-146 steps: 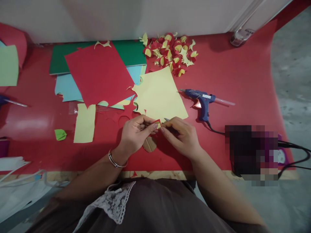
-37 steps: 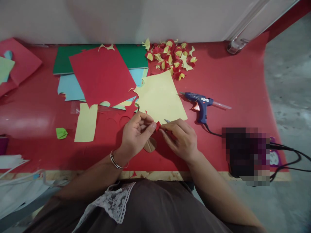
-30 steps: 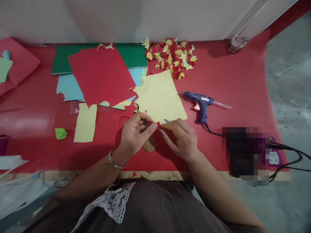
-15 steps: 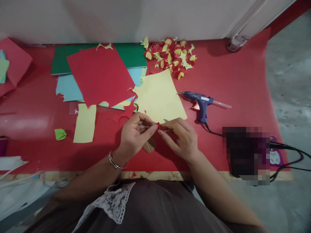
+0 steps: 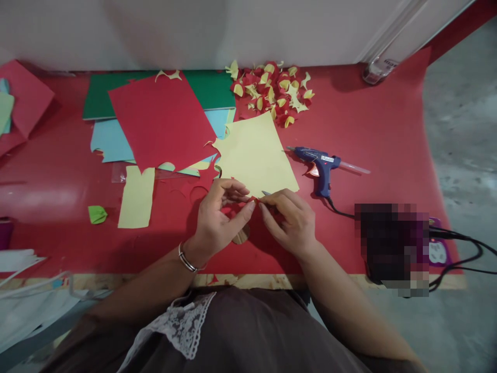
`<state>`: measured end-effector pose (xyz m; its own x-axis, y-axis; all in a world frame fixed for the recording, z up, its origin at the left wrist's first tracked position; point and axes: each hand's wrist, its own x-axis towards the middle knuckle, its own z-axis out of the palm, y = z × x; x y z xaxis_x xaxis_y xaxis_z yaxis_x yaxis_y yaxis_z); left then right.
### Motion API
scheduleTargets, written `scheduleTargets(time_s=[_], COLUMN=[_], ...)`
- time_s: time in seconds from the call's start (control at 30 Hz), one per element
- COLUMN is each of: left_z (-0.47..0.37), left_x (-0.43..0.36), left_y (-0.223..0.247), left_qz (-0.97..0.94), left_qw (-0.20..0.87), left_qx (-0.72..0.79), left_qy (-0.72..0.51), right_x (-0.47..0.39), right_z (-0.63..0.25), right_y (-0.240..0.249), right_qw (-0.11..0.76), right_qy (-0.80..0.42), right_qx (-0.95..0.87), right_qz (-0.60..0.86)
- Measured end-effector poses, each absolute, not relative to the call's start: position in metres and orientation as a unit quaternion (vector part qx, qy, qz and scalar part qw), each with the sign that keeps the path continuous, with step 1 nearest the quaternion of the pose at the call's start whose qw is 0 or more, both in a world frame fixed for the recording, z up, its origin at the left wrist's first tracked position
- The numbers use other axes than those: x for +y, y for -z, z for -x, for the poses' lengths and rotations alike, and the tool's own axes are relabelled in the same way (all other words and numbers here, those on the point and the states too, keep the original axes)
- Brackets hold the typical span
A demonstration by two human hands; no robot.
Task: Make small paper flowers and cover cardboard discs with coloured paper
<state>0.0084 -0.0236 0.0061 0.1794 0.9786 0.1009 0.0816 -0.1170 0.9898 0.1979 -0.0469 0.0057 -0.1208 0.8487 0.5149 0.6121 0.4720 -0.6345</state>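
Between my two hands is a small folded piece of red paper (image 5: 254, 199), mostly covered by fingertips. My left hand (image 5: 223, 217) pinches its left side with the thumb and fingers, and a bracelet (image 5: 187, 259) circles that wrist. On the other side, my right hand (image 5: 289, 217) has its thumb and forefinger closed on the paper. A grey pointed tip (image 5: 266, 192) pokes out beside the right fingers; the rest of it is hidden. Below the left thumb lies a round brown disc (image 5: 243, 234), partly covered. Just beyond the fingers lies a cut yellow sheet (image 5: 256, 150).
A blue glue gun (image 5: 320, 165) lies at right, its cord running toward a blurred dark object (image 5: 388, 243). Red and yellow paper pieces (image 5: 272, 90) are heaped at the back. A red sheet (image 5: 163, 122) tops stacked papers; a yellow strip (image 5: 135, 199) and green scrap (image 5: 97, 214) lie left.
My left hand has shifted slightly right and its fingers have loosened a little. The red paper between my fingertips has turned and sits flatter.
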Motion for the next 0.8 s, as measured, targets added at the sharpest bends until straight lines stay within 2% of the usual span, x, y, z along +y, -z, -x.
scheduleTargets(time_s=[0.4,0.8], left_z=[-0.012,-0.007], left_x=[-0.021,-0.02], left_y=[0.004,0.009], left_qz=[-0.585,-0.633], left_qw=[0.511,0.474], left_qx=[0.413,0.381], left_qy=[-0.476,-0.479], right_x=[-0.048,-0.049], right_z=[-0.195,-0.195], right_y=[-0.004,-0.006], right_qw=[0.433,0.445], right_qy=[-0.13,-0.144], right_qx=[-0.745,-0.732], right_qz=[0.49,0.496])
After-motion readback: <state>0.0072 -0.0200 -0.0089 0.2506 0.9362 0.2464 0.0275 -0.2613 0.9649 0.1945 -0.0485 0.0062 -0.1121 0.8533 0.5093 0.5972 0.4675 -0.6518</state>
